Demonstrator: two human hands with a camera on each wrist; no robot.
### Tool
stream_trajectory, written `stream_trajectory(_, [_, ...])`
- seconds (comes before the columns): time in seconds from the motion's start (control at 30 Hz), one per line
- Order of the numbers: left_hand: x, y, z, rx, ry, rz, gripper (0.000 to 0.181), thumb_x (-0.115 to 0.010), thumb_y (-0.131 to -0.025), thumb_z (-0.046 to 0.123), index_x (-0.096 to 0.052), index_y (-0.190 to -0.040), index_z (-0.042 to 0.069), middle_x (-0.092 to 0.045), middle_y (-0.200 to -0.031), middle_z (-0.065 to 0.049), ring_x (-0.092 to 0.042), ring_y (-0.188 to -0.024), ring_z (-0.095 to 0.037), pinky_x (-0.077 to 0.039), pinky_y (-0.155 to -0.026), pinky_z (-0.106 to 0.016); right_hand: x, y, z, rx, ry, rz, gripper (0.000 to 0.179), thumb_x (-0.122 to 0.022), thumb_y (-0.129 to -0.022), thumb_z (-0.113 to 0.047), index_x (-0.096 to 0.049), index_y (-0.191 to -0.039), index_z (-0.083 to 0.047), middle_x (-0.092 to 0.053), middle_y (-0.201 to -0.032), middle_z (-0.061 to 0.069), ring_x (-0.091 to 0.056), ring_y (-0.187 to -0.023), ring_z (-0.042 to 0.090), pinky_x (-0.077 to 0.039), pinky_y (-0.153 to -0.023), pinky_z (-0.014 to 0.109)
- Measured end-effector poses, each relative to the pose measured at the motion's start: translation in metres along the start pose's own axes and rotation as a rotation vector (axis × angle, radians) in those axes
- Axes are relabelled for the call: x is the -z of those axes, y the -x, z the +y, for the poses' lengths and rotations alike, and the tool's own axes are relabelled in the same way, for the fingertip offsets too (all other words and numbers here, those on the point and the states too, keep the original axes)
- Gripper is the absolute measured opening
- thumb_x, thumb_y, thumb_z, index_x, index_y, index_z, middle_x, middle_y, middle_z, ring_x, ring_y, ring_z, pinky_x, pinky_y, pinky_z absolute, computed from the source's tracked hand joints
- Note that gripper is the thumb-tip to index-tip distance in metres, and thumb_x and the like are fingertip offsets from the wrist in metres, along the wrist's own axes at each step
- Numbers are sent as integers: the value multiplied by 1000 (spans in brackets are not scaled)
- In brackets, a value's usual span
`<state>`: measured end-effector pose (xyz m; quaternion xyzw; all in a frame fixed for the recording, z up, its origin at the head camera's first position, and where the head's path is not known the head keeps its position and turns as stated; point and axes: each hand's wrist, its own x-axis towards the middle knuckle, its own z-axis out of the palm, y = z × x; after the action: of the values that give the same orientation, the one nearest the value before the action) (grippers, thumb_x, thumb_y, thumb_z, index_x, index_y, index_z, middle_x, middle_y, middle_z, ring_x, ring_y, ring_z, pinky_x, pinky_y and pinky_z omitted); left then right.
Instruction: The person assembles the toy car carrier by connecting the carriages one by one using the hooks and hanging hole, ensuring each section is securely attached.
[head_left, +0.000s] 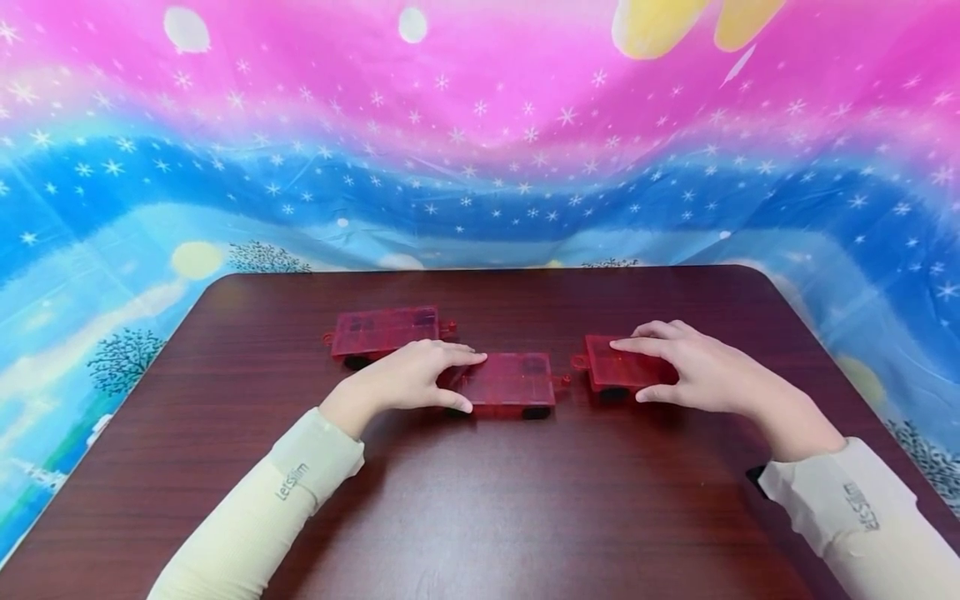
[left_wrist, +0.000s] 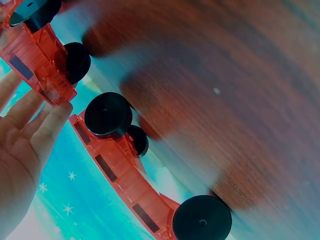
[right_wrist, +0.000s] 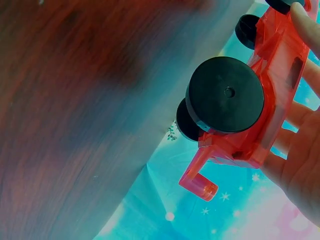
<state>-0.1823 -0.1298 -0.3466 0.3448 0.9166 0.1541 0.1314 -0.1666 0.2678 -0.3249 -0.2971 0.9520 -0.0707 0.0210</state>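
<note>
Pink and blue cloth (head_left: 480,125), printed with white snowflakes, hangs behind a dark red-brown tabletop (head_left: 480,517) with streaky grain and a soft shine. Three toy cars, see-through red plastic with flat rectangular tops and black wheels, are at its centre. On the middle car (head_left: 517,379), a small knob (head_left: 562,380) sticks out of the right end. The left hand (head_left: 401,375) grips this car's left end, fingers on the far side and thumb on the near side. Right of the middle car, the right hand (head_left: 708,367) grasps the right car (head_left: 602,367) between fingers and thumb; its ring (head_left: 579,362) sits just beside the middle car's knob, a small gap between. Behind and left of the middle car is the left car (head_left: 386,331), touched by neither hand. Beyond the middle car, the tabletop's straight far edge ends in rounded corners; the broadest stretch of wood runs from the middle car toward the person. Up close, the wheels (right_wrist: 225,95) are smooth, dimpled discs.
</note>
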Motion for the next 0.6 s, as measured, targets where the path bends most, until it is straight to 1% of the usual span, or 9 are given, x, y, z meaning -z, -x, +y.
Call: stream_trajectory(0.6, [-1, 0, 0, -1, 10, -2, 75, -76, -84, 48, -48, -149, 21, -49, -152, -6, -44, -142, -27, -37, -117, -48, -6, 1, -12, 32, 1, -3, 70, -84, -77, -37, -57, -141, -26, -57, -133, 10, -52, -119, 30, -55, -91, 50])
